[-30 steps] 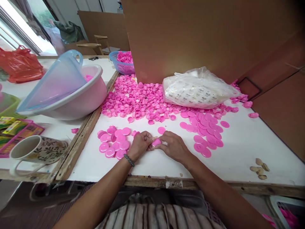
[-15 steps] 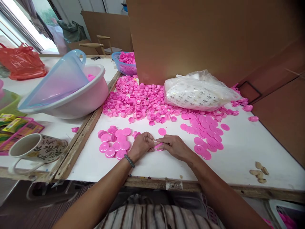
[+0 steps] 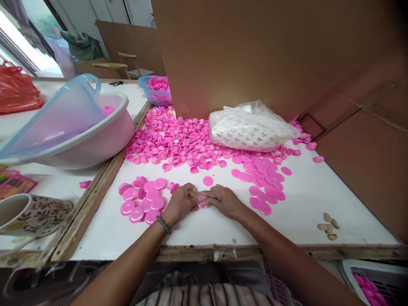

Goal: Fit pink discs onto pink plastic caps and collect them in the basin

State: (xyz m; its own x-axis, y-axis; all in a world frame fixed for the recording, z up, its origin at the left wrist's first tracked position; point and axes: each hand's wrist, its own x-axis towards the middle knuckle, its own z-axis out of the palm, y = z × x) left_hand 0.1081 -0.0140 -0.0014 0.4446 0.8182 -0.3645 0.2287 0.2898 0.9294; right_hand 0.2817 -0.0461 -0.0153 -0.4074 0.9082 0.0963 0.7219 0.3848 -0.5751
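Observation:
My left hand [image 3: 180,201] and my right hand [image 3: 223,199] meet near the front of the white table [image 3: 318,199], fingers pinched together on one pink plastic cap [image 3: 202,201] between them. A cluster of finished-looking pink caps [image 3: 142,199] lies just left of my left hand. Flat pink discs [image 3: 263,180] are spread to the right of my right hand. One lone disc [image 3: 208,180] lies just beyond my fingers. A large heap of small pink caps [image 3: 172,142] covers the table's far side.
A clear bag of white labelled pieces [image 3: 251,127] rests against a brown cardboard wall [image 3: 255,51]. To the left sit a pink basin [image 3: 95,136] with a blue scoop [image 3: 54,117], a blue basket [image 3: 154,95] and a mug [image 3: 28,214]. Nut shells [image 3: 328,225] lie at right.
Both hands stayed together on the pink cap, pressing it lower toward the table. The camera shifted right and down, sliding everything left in view.

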